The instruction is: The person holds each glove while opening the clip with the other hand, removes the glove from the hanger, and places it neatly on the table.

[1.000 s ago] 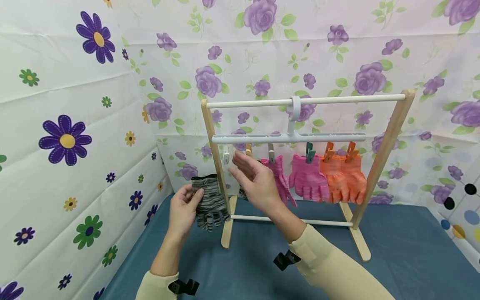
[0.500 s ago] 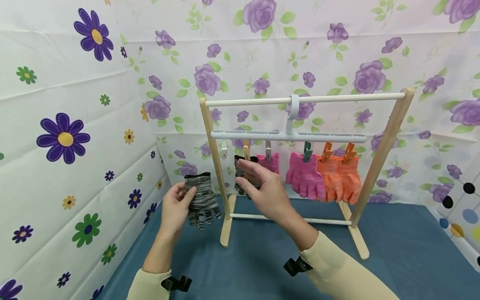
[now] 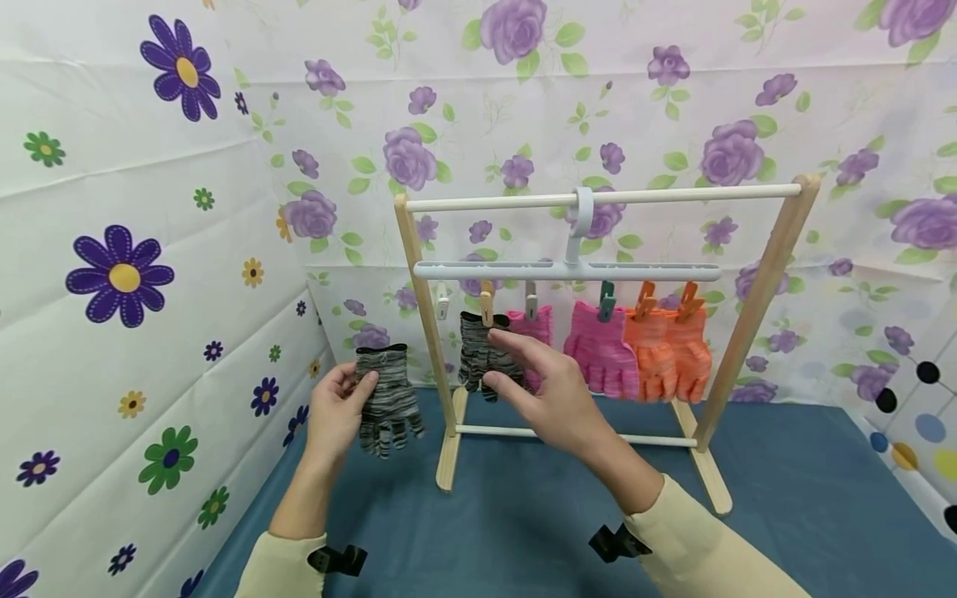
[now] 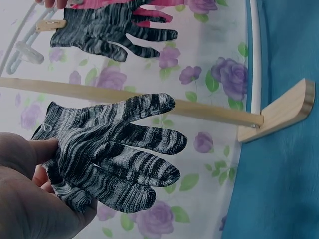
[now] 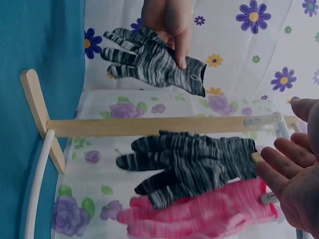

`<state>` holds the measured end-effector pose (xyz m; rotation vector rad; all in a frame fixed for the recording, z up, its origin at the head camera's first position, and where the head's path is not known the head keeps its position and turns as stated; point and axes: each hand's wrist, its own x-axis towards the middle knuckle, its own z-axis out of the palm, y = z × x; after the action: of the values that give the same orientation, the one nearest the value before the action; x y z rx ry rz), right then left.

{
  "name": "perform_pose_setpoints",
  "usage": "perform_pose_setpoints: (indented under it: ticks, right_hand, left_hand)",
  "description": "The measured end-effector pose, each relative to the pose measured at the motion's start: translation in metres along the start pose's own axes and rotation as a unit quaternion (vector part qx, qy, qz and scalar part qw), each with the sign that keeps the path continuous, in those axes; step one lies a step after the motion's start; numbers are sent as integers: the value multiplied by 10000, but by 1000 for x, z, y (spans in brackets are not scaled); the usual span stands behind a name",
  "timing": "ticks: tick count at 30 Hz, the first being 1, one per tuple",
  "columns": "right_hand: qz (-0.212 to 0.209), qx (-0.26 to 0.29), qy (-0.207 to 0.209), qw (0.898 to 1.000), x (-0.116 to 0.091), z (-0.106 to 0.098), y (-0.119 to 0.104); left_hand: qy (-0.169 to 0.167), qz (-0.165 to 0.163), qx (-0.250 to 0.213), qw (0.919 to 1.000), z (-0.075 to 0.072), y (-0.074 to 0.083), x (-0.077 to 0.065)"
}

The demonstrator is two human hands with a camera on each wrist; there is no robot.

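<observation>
My left hand (image 3: 334, 413) pinches a black-and-grey striped knit glove (image 3: 387, 399) near its cuff, fingers hanging down, left of the rack. My right hand (image 3: 549, 389) is held with fingers extended and nothing in it, in front of a second striped glove (image 5: 199, 162). That glove hangs from a tan clothespin (image 3: 487, 306) on the white hanger (image 3: 643, 272). To its left a white clothespin (image 3: 443, 301) hangs with nothing in it. A pink glove (image 5: 209, 211) hangs from a grey clothespin (image 3: 531, 301), partly behind my right hand in the head view.
A wooden rack (image 3: 755, 307) stands on the blue table (image 3: 553, 531) and carries the hanger on its white top bar. Another pink glove (image 3: 598, 349) and two orange gloves (image 3: 676, 357) hang at right. Flowered cloth walls (image 3: 329, 149) close in the back and left.
My right hand has drawn back to the right from the tan clothespin, uncovering the second striped glove. My left hand has shifted left with its glove.
</observation>
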<state>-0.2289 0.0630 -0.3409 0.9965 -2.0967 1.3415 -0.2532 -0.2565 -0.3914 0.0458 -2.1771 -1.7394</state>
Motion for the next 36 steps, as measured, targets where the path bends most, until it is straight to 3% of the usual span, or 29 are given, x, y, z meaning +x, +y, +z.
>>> perform_pose_setpoints:
  ticks: [11, 23, 36]
  right_hand:
    - [-66, -560, -117, 9983, -20, -18, 7]
    - [102, -967, -306, 9948, -47, -39, 18]
    - [424, -1250, -468, 9901, -78, -57, 34]
  left_hand:
    - [-200, -470, 476, 9976, -18, -12, 16]
    - [-228, -409, 1104, 9928, -29, -30, 32]
    - [-469, -578, 1519, 9856, -38, -55, 47]
